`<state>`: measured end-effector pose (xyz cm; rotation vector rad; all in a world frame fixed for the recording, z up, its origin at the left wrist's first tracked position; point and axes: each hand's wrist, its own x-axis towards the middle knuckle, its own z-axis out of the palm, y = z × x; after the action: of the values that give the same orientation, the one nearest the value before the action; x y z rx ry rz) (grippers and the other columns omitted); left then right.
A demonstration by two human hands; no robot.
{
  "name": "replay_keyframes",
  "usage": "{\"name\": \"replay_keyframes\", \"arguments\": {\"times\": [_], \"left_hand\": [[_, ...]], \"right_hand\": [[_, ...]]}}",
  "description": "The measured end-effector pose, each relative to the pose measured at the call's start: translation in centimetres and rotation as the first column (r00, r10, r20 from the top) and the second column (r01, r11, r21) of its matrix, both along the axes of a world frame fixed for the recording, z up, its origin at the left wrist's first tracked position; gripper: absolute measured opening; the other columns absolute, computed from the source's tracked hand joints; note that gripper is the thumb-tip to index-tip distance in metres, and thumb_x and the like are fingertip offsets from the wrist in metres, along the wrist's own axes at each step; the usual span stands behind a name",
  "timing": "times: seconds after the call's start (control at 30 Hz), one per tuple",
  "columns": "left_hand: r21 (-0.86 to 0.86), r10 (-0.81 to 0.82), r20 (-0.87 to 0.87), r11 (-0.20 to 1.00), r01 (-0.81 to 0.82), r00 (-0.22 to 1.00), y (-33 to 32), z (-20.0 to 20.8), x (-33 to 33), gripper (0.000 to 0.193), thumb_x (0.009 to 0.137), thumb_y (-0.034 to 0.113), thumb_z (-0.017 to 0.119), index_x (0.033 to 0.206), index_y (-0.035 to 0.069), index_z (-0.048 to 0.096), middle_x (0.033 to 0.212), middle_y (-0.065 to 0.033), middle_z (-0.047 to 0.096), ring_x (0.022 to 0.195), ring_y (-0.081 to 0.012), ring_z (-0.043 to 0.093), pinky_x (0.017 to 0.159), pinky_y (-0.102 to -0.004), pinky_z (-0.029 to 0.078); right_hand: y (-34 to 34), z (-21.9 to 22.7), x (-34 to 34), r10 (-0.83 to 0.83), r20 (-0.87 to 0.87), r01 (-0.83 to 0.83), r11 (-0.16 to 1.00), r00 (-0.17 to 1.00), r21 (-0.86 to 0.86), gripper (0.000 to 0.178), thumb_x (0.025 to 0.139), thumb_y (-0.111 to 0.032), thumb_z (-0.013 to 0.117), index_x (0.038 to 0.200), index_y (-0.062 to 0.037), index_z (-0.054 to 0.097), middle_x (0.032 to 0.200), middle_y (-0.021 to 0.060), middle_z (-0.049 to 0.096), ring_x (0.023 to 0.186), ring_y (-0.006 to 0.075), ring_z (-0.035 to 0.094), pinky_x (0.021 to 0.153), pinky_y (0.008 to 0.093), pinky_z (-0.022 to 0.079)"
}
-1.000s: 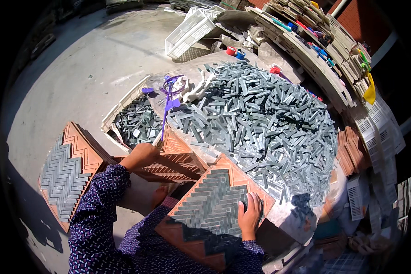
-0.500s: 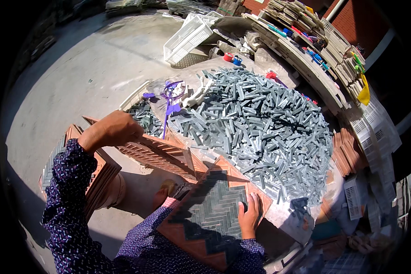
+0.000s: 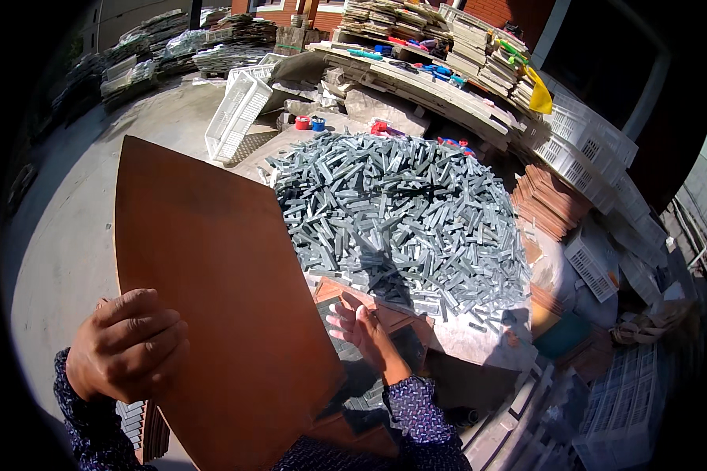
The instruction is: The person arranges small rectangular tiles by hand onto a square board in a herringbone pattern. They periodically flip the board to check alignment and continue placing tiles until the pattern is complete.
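My left hand (image 3: 130,343) grips a large reddish-brown board (image 3: 212,267) by its left edge, fingers folded over it. The board stands tilted up in front of me, its smooth flat face showing. Close to the board's right edge, my right hand (image 3: 367,334) is raised with fingers apart, holding nothing. Below it, a brown herringbone form (image 3: 407,320) filled with dark grey stone strips (image 3: 406,351) rests by my lap, partly hidden by the board. Just beyond lies a large heap of loose grey stone strips (image 3: 401,212).
White plastic crates stand at the far left (image 3: 239,118) and right (image 3: 593,263). A stack of brown zigzag-edged forms (image 3: 550,200) sits right of the heap. Red (image 3: 302,122) and blue (image 3: 318,124) tape rolls lie behind it. Stacked pale slabs (image 3: 471,47) line the back.
My left hand has brought the slotted form up and across in front of me, its flat side now showing. My right hand has lifted off the filled form. The view has turned.
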<state>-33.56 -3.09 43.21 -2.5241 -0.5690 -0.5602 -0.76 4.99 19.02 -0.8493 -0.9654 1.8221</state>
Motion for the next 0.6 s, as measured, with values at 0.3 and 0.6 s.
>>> {"name": "replay_keyframes", "arguments": {"times": [0.3,0.6], "left_hand": [[-0.150,-0.668,0.374,0.641,0.753,0.643,0.1,-6.0,17.3,0.049,0.091,0.021,0.053,0.137,0.007,0.041,0.141,-0.0154,0.040,0.132,-0.0256,0.038,0.108,-0.0440,0.030],[-0.030,-0.779,0.538,0.362,0.932,0.321,-3.7,-12.9,29.0,0.040,0.089,0.018,0.042,0.126,0.005,0.047,0.135,-0.0132,0.046,0.135,-0.0288,0.033,0.112,-0.0557,0.019]], "right_hand": [[-7.4,0.9,-0.4,0.001,0.156,-0.015,0.996,0.988,0.093,0.051,0.099,-0.042,0.038,0.132,-0.0031,0.037,0.121,0.0139,0.054,0.111,0.0192,0.052,0.093,0.0331,0.043],[-9.4,-2.9,3.1,-0.433,0.144,0.426,0.901,0.890,0.080,0.042,0.098,-0.039,0.044,0.118,-0.0030,0.047,0.110,0.0091,0.057,0.101,0.0150,0.054,0.087,0.0304,0.044]]}}
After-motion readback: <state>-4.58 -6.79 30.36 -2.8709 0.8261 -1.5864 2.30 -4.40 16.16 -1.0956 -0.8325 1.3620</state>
